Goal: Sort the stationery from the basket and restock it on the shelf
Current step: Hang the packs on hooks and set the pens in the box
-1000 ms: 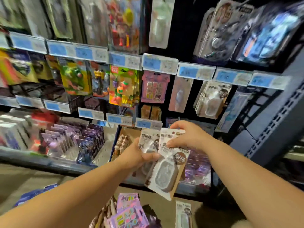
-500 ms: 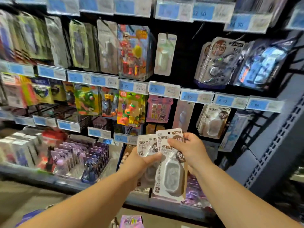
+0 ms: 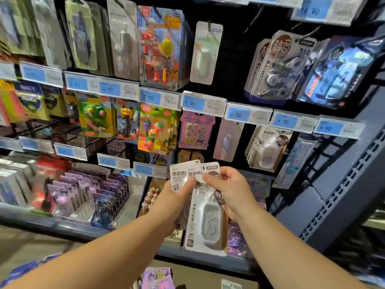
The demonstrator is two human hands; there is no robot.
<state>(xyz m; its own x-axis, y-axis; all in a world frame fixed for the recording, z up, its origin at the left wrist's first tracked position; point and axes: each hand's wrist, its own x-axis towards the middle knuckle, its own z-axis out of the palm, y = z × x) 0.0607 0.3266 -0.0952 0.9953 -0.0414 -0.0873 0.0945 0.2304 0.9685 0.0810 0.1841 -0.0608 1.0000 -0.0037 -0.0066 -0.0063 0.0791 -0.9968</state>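
Observation:
Both hands hold white blister packs of correction tape in front of the shelf. My left hand (image 3: 177, 200) grips a small fanned stack of the packs (image 3: 180, 176) by their upper part, thumb on the front. My right hand (image 3: 230, 189) pinches the top of the front pack (image 3: 208, 224), which hangs upright and overlaps the stack. Matching packs (image 3: 268, 151) hang on a peg to the upper right, under the 4.90 price tag (image 3: 288, 122). At the bottom edge, purple packs (image 3: 158, 277) show, probably in the basket, which itself is hidden.
Pegs carry toy erasers (image 3: 156, 130), a pink sticker-like pack (image 3: 196, 130) and blue blister packs (image 3: 337, 69). Trays of purple packs (image 3: 100, 192) and white boxes (image 3: 12, 182) stand on the lower shelf. A grey-blue shelf upright (image 3: 343, 195) slants at the right.
The view has tilted up, showing more of the upper pegs. Both hands have risen slightly with the packs, and the front pack now hangs upright instead of tilted.

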